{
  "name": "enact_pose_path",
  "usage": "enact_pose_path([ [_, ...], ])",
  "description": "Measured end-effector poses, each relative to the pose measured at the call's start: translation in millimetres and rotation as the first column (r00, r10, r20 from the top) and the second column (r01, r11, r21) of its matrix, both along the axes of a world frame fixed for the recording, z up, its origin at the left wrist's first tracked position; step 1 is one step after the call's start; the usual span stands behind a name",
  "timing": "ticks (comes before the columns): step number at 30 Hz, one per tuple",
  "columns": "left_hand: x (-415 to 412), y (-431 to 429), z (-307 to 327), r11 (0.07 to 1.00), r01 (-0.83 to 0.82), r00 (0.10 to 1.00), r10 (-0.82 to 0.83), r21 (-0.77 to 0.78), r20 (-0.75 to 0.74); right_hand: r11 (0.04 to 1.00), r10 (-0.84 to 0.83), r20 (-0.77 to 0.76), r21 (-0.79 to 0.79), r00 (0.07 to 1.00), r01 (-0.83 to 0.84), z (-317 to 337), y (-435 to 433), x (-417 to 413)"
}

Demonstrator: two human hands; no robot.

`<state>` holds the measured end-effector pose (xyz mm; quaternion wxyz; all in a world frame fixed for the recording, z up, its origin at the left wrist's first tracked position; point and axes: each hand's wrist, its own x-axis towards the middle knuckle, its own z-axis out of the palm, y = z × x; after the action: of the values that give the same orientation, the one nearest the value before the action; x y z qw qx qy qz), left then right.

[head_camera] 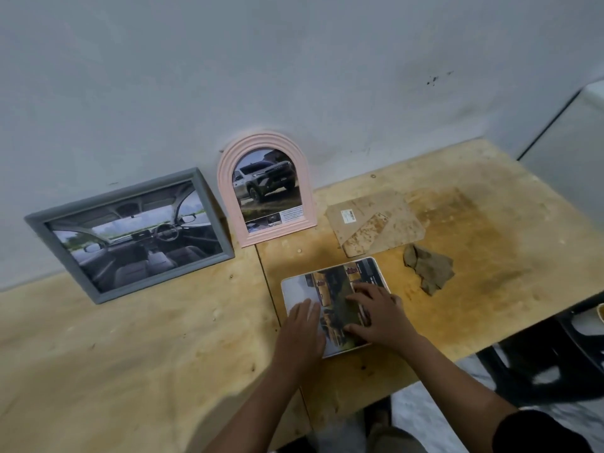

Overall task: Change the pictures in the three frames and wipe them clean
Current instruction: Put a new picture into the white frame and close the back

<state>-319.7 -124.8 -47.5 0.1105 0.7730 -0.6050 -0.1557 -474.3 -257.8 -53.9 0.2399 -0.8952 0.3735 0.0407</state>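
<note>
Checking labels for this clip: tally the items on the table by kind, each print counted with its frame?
Frames: 3 (grey frame, pink frame, white frame)
Backing board: 1
Cloth: 1
Total: 5

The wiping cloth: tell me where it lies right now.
Head view: the wiping cloth lies crumpled on the wooden table, right of the flat white frame and just in front of the backing board.
</note>
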Motion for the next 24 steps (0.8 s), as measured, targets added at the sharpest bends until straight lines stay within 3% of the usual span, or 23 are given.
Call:
enact_pose_path([
  [4,1,-36,12,0.972,-0.179,0.966,0.145,-0.150,-0.213,0.989,-0.127,0.239,-0.038,0.963,0.140,11,-39,-1],
  [7,7,-85,19,0.934,-0.334,0.903,0.279,-0.125,-0.326,0.952,-0.304,0.283,0.056,0.910,0.301,18,-89,-2],
  [9,11,-119,19,0.875,-0.482,0.797,0.414,-0.051,-0.439,0.899,-0.436,0.282,0.161,0.855,0.406,25,-125,-6],
  [12,12,-166,17,0.742,-0.660,0.564,0.591,0.115,-0.577,0.771,-0.613,0.174,0.343,0.771,0.536,29,-181,-16],
  [15,10,-199,13,0.657,-0.725,0.448,0.677,0.206,-0.584,0.660,-0.656,0.022,0.501,0.755,0.560,30,-220,-24],
  [18,1,-221,7,0.540,-0.780,0.327,0.784,0.317,-0.528,0.626,-0.656,-0.077,0.499,0.751,0.599,28,-238,-23],
  [24,-14,-243,-8,0.448,-0.838,0.319,0.866,0.313,-0.385,0.620,-0.641,-0.114,0.507,0.759,0.599,9,-249,-16],
])
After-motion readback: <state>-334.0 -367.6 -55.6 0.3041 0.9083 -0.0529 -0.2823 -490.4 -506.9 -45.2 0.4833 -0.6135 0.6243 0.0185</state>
